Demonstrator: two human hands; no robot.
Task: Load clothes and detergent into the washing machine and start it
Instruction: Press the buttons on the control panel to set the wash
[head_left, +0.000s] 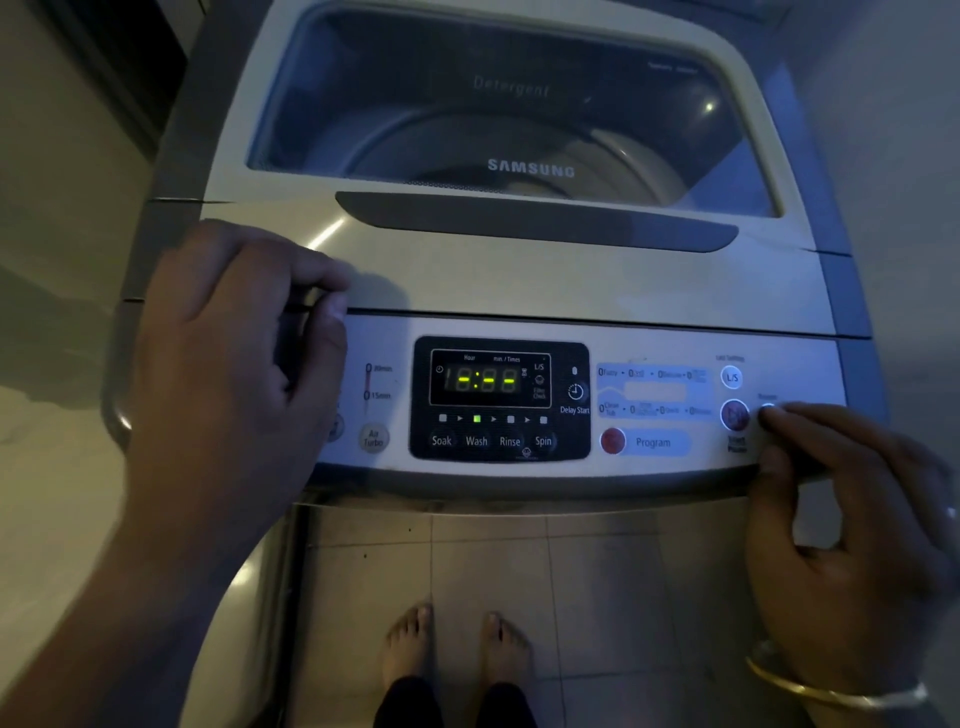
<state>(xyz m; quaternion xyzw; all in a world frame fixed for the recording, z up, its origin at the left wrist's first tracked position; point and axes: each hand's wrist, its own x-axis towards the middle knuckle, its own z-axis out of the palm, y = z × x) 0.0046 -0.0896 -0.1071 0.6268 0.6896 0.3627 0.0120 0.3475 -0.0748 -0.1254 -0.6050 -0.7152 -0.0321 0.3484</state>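
A top-loading washing machine (519, 280) fills the view, its glass lid (509, 119) closed over the drum. The control panel (654, 441) faces me. Its display (488, 379) glows with yellow-green digits, and a small green light sits above the word Wash. My right hand (852, 519) is at the panel's right end, forefinger tip pressed on a button beside the round start/pause button (734, 414). My left hand (228, 374) rests on the panel's left end, fingers loosely curled, holding nothing. Clothes and detergent are not visible.
Tiled floor (488, 561) lies in front of the machine, with my bare feet (457, 644) on it. A wall runs along the left side. A gold bangle (831, 686) circles my right wrist. The room is dim.
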